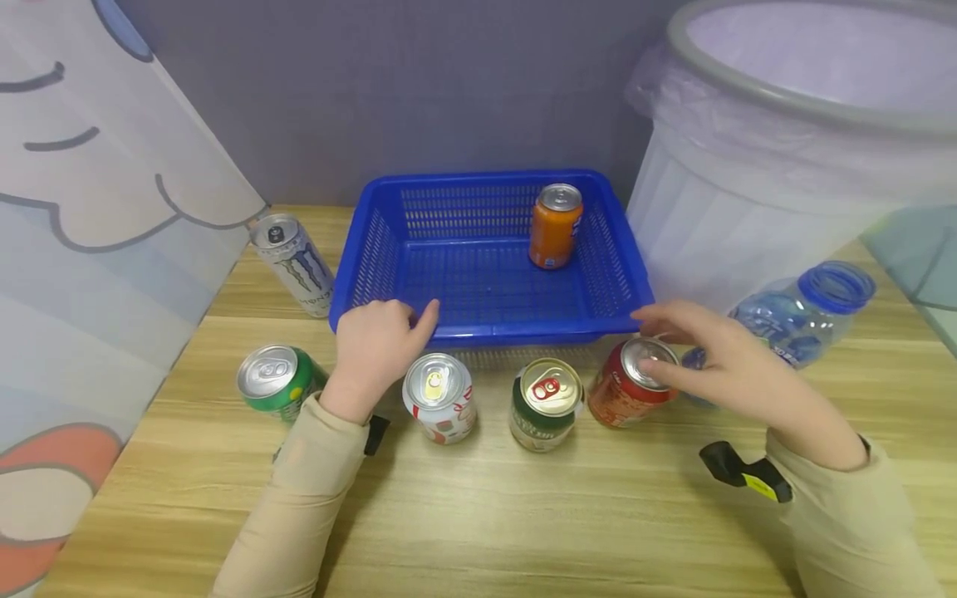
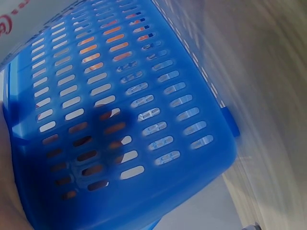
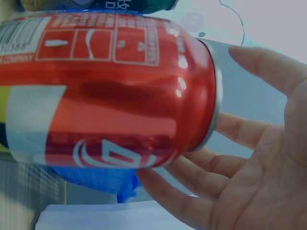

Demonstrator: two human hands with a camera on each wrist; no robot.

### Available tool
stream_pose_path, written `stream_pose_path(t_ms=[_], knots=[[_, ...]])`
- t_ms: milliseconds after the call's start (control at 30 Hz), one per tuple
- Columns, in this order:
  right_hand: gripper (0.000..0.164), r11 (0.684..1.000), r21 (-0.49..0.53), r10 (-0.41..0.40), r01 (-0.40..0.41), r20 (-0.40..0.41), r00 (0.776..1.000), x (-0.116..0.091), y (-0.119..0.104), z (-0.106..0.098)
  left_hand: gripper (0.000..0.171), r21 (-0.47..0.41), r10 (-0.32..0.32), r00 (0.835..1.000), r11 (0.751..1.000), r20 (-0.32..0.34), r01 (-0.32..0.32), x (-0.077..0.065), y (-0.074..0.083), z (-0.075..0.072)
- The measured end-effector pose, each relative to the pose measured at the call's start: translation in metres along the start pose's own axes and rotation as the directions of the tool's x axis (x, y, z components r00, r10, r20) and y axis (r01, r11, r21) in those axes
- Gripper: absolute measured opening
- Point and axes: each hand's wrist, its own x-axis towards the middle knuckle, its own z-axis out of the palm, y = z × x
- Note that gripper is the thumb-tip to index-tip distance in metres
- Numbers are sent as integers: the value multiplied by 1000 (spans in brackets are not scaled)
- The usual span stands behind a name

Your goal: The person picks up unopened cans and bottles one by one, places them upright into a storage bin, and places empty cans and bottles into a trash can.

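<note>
Five cans stand on the bench outside the blue basket, and each is something to knock. Leftmost, the silver can stands close by the basket's left side; a leftward shove of the basket would probably tip it. The green can is partly hidden behind the left wrist, so a backward sweep of that sleeve might catch it. The left grip is curled over the basket's front rim near its left corner; pressing hard there could tilt the basket and unsettle the orange can upright at its back right. Next, the white can and the dark-green can stand just in front of the rim, where pulling the basket forward would likely topple them. The red can is upright by the front right corner. Around its top the right grip is spread and loose, not closed; whether every fingertip touches, I cannot tell. Closing unevenly on that smooth, narrowing top could make it slip or tip. Behind that grip, the clear bottle may be nudged against the bin.
</note>
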Motion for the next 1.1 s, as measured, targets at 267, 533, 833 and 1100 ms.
stream_pose_path(t_ms=[267,533,833,1100], knots=[[59,997,-73,-22,24,35,999,-4,4,-1,59,-1,8,1000,1000,-4,-8,0,1,0],[69,999,-42,14,-12,53,998,-5,7,2,59,3,1,1000,1000,-3,-1,0,0,-1],[72,999,26,40,-42,63,997,-10,13,8,59,7,5,1000,1000,3,-5,1,0,0],[74,925,379,-60,24,83,995,-13,30,18,59,4,0,1000,1000,-5,0,0,0,0]])
